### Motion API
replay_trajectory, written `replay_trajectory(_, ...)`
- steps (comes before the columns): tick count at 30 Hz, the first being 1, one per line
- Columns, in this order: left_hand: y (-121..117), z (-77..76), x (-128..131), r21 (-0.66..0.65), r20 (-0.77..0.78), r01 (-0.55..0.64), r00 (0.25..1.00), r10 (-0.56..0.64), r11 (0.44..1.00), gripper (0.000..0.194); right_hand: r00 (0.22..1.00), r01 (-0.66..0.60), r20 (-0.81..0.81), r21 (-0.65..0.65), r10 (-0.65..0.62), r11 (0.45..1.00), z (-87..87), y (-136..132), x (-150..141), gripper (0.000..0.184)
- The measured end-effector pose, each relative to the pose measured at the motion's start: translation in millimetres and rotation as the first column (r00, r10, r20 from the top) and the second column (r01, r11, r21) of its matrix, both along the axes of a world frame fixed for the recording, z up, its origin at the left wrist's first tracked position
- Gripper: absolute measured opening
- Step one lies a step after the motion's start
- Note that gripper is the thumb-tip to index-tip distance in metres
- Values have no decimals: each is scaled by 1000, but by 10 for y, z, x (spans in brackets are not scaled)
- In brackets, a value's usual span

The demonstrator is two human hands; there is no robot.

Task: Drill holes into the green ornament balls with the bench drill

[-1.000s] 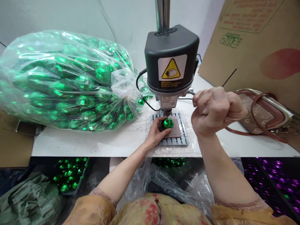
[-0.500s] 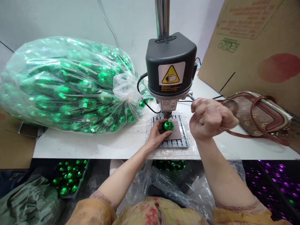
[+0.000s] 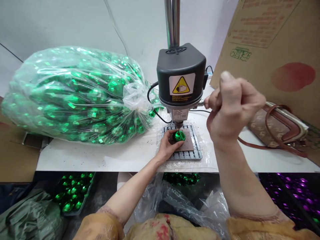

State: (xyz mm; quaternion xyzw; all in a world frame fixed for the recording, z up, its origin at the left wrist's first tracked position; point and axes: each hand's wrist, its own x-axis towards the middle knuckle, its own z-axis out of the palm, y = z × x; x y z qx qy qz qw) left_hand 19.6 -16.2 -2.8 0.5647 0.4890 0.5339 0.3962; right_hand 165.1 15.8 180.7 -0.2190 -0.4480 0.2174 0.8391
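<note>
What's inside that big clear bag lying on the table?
Shiny green faceted balls show through the clear bag. The outer ones hide whatever lies deeper, so its middle can't be seen.

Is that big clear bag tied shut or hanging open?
Tied shut: the bag lies on its side, its neck gathered into a knot, green balls inside.
</note>
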Motion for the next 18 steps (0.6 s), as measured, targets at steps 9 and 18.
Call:
replay_trajectory(9, -791, -25, 70, 350, -578, 376, 807, -118, 858, 38, 997, -81, -1, -9, 81, 997, 197, 90, -1, 45)
replay_trajectory(18, -687, -14, -115, 472, -756, 429, 647, 103, 770, 32, 996, -75, 38, -40, 77, 996, 205, 62, 9, 46)
